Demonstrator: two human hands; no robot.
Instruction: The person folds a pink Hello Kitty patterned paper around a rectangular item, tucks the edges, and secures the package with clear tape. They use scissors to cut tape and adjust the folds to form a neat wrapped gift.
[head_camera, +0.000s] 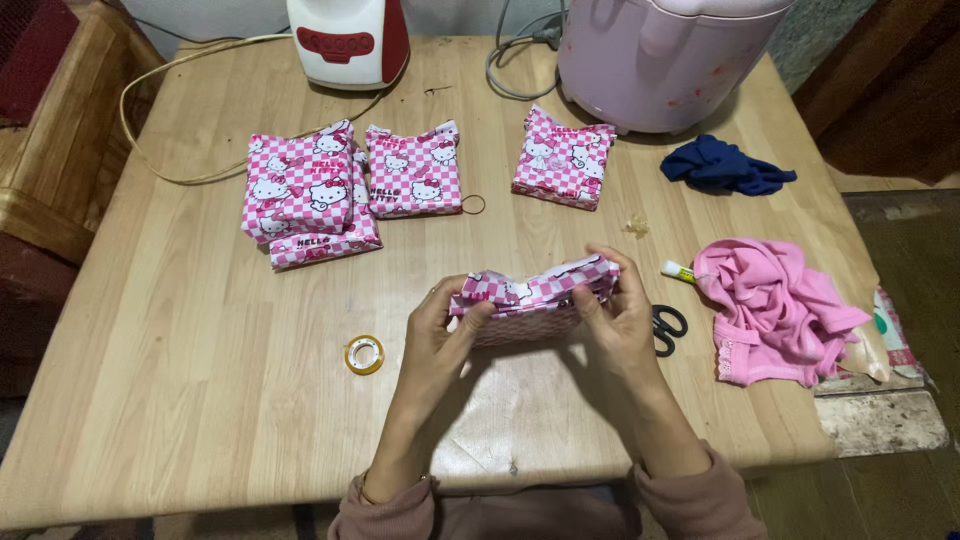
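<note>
The person stands over a wooden table (200, 330) and holds a small parcel (535, 292) in pink-and-white checked paper with both hands, just above the table, near its front edge. The left hand (440, 335) grips the left end of the parcel, with the thumb pressed on the paper. The right hand (620, 315) closes on the right end, and its fingers pinch a folded flap at the top corner. Both hands are shut on the parcel, not open.

To me the step in hand looks like the closing of the end flaps: the paper at the right end is creased but not yet flat. I think the next move needs one hand to keep the fold pressed while the other takes something to fix it.

A tape roll (365, 354) lies on the table to the left of the parcel, near it. Black scissors (667, 326) lie just right of the parcel, partly behind the right hand, and a glue stick (678, 270) lies a little beyond them. Further right of the parcel is a pink cloth (780, 310), and beyond it a blue cloth (725, 165). Behind the parcel, well apart, lie finished parcels: a stack (305, 195), one (412, 170) beside it, and another (563, 157) alone.
</note>
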